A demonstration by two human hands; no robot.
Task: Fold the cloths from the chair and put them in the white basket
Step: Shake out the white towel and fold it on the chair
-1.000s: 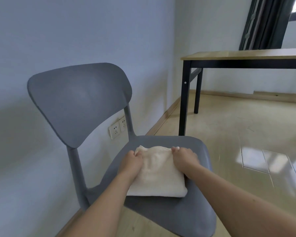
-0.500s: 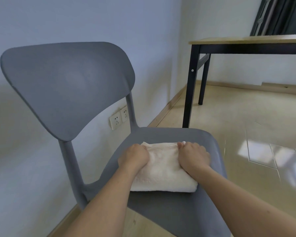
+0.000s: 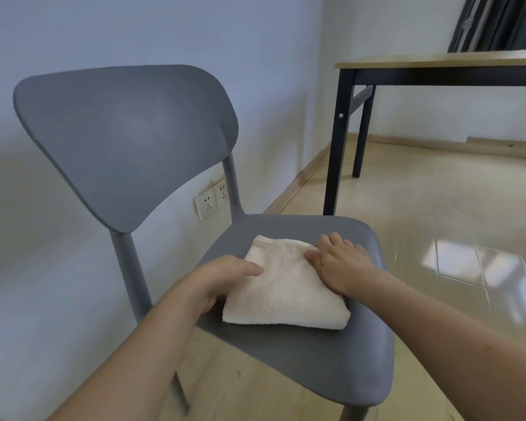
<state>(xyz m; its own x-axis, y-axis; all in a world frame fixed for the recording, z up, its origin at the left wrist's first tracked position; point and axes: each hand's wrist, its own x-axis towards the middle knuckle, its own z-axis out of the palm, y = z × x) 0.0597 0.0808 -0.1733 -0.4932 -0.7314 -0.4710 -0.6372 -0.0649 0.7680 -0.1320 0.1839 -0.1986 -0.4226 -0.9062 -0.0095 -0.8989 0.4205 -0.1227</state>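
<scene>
A cream terry cloth (image 3: 286, 287), folded into a thick square, lies on the seat of the grey plastic chair (image 3: 331, 360). My left hand (image 3: 222, 278) holds its left edge, thumb on top and fingers tucked under the side. At the cloth's far right corner my right hand (image 3: 340, 262) grips it, thumb laid on the fabric and fingers curled over the edge. The cloth touches the seat. No white basket is in view.
The chair's backrest (image 3: 125, 141) rises to the left, against a pale wall with two sockets (image 3: 211, 199). A wooden table (image 3: 438, 60) on black legs (image 3: 336, 147) stands behind the chair to the right. Glossy wood floor (image 3: 453, 223) spreads to the right.
Both hands slid from the cloth's far edge to its left and right sides, and the thumbs now lie on top. The cloth stays on the seat, turned slightly.
</scene>
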